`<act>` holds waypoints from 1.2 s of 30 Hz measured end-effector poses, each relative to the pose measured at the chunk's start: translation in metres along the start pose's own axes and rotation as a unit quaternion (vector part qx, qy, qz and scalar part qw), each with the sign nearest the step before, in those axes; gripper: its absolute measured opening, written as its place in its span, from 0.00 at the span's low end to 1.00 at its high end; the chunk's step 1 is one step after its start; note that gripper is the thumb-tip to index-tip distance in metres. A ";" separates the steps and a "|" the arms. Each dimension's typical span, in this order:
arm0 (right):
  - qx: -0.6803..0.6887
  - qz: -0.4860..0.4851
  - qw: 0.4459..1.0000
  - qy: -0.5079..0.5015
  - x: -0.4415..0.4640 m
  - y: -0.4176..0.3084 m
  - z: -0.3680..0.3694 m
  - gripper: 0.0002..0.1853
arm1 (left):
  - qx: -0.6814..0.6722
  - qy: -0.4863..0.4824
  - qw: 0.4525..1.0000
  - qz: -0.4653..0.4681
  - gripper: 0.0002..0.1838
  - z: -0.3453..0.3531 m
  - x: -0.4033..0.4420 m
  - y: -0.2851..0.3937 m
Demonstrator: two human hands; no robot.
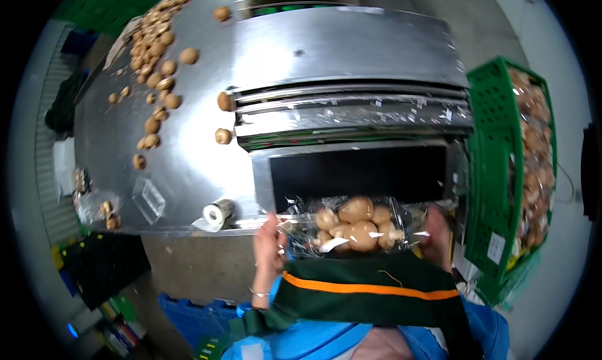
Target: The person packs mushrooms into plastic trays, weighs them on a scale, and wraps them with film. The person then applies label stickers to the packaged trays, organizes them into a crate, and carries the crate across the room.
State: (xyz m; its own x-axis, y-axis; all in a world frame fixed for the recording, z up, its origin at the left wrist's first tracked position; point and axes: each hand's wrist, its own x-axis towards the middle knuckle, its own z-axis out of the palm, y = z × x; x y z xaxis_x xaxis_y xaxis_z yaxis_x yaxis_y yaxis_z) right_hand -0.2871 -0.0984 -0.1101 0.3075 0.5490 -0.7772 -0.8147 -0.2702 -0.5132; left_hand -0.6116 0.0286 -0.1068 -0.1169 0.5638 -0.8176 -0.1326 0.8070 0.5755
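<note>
Two hands show, one left hand [269, 244] and one right hand [437, 238], with one pack [362, 236] between them. At least seven mushrooms can be made out through its film (glare and overlap blur the tally). On the one desk [103, 140] are one roll [216, 216], one clear tray [149, 200] and one heap [153, 43] of mushrooms, dozens, too crowded to count. Three more loose ones sit apart: two touching or just beside the one machine [345, 50], another farther up. One green crate [489, 140] bears one label [495, 248]; its many packs overlap beyond counting. One apron [351, 272] has one orange stripe [370, 289].
</note>
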 end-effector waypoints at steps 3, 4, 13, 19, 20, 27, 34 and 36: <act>-0.162 -0.031 0.985 0.052 0.034 0.077 -0.017 0.11 | -0.043 -0.173 0.966 -0.187 0.13 -0.012 0.019 -0.038; -0.299 -0.058 0.953 -0.005 0.038 0.078 0.000 0.12 | -0.008 -0.210 0.964 -0.161 0.13 0.009 0.024 -0.053; -0.175 0.134 0.922 -0.319 -0.022 0.004 0.002 0.30 | -0.270 -0.587 0.710 -0.280 0.13 0.097 0.024 -0.020; 0.101 -0.304 0.927 -0.197 -0.015 -0.064 -0.054 0.41 | 0.117 -0.677 0.726 -0.011 0.16 0.279 -0.045 0.063; 0.109 -0.385 0.901 -0.166 -0.034 -0.094 -0.074 0.39 | 0.240 -0.706 0.618 0.247 0.16 0.312 -0.065 0.078; 0.153 -0.418 0.887 0.122 -0.116 -0.252 -0.237 0.31 | 0.275 -0.657 0.251 0.655 0.21 0.525 -0.136 0.042; -0.054 -0.377 0.805 0.455 -0.006 -0.240 -0.226 0.26 | 0.506 -0.529 0.106 0.673 0.44 0.606 -0.091 -0.005; -0.246 -0.395 0.624 0.628 -0.022 -0.227 -0.205 0.29 | 0.517 -0.519 0.103 0.673 0.46 0.602 -0.099 -0.006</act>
State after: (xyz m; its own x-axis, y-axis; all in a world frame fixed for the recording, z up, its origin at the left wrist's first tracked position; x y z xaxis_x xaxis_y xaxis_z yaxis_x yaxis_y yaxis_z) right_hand -0.0078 -0.2111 -0.0512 0.9123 -0.3046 0.2738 -0.0110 -0.6865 -0.7270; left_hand -0.0063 0.0741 -0.0414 0.8942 -0.4316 0.1189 -0.4464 -0.8394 0.3099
